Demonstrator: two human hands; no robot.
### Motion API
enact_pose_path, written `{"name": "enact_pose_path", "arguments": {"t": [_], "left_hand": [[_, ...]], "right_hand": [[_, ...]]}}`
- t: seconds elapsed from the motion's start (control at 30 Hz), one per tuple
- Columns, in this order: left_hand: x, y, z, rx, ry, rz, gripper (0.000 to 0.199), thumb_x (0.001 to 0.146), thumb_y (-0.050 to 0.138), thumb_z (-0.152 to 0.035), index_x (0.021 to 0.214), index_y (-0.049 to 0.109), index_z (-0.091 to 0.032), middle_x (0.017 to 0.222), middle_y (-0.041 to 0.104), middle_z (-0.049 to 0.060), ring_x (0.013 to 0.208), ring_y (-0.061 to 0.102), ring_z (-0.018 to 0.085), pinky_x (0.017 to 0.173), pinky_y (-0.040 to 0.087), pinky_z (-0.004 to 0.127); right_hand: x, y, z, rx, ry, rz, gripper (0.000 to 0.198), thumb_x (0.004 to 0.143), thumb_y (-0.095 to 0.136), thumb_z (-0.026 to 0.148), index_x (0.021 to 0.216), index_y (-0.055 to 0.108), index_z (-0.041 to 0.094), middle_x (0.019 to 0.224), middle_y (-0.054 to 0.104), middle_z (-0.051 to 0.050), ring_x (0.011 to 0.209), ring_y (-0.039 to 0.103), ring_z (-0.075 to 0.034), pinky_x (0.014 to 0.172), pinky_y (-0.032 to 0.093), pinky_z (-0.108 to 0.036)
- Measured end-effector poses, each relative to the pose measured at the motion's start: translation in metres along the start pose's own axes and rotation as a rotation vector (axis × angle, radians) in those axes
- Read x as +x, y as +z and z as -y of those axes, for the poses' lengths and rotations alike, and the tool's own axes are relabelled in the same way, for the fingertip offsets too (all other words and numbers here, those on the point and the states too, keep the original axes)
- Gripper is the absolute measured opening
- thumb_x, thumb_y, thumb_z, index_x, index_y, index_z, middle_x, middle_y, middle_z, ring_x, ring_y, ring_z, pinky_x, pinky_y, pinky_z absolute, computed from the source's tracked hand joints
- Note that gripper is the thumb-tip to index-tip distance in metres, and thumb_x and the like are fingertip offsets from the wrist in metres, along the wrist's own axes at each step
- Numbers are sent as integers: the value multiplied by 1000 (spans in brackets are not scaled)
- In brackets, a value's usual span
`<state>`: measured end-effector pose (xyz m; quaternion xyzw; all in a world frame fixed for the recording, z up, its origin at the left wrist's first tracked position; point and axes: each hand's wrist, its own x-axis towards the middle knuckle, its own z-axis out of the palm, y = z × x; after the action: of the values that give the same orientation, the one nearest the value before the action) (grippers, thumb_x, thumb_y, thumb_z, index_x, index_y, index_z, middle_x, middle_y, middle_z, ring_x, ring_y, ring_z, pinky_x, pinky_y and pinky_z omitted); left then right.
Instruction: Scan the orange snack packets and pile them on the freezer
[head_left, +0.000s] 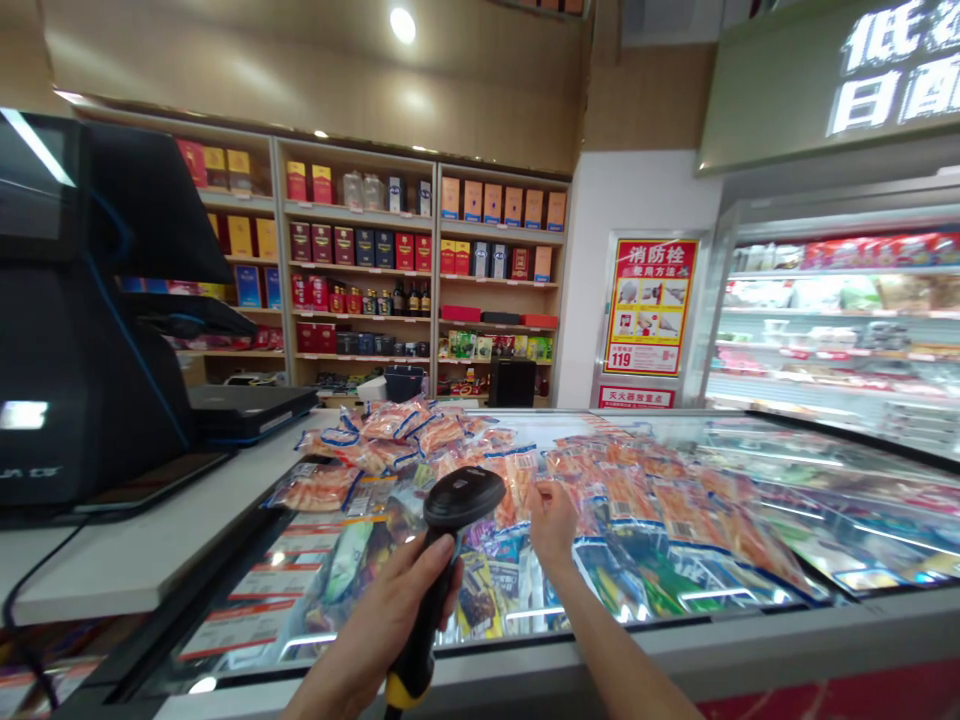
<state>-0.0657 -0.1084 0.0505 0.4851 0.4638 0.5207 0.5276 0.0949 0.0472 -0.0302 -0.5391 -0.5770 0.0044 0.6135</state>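
My left hand (412, 585) is wrapped around the handle of a black handheld barcode scanner (465, 495) with a yellow band near its base. The scanner's head points right, toward a clear plastic food packet (516, 480) with orange-pink contents, a blue edge and a white label. My right hand (553, 520) has its fingers closed at the right edge of that packet. To the right, similar food packets (630, 495) lie spread over the glass top of a freezer (765, 600). More packets (390, 425) are heaped beyond the scanner on the left. Colourful bags show beneath the glass.
A black checkout terminal (90, 330) stands on a white counter (150, 555) at left, with a cable hanging down. Shelves of boxes and bottles (360, 250) line the back wall. A lit refrigerated display (832, 310) stands at right.
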Motion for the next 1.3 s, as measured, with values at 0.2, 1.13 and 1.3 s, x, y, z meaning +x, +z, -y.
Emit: {"name": "enact_pose_path", "arguments": {"t": [0.2, 1.13, 1.3], "left_hand": [[4, 12, 2, -21, 24, 40, 30, 68, 45, -44, 61, 47, -15, 44, 46, -3, 39, 41, 7, 41, 33, 20], [37, 31, 28, -70, -85, 60, 29, 65, 49, -44, 58, 46, -16, 43, 46, -5, 38, 44, 7, 42, 36, 19], [39, 12, 31, -34, -63, -21, 32, 65, 46, -47, 58, 47, -16, 42, 47, -3, 37, 43, 8, 39, 35, 19]], "right_hand": [[5, -20, -6, 18, 6, -46, 24, 71, 39, 36, 66, 51, 16, 65, 55, -4, 63, 48, -15, 62, 36, -26], [31, -105, -88, -500, 28, -316, 27, 64, 42, 28, 85, 53, 14, 88, 56, -10, 85, 45, -24, 70, 29, -34], [28, -69, -45, -350, -203, -173, 24, 68, 41, 26, 86, 53, 15, 92, 56, -8, 91, 43, -22, 77, 28, -35]]}}
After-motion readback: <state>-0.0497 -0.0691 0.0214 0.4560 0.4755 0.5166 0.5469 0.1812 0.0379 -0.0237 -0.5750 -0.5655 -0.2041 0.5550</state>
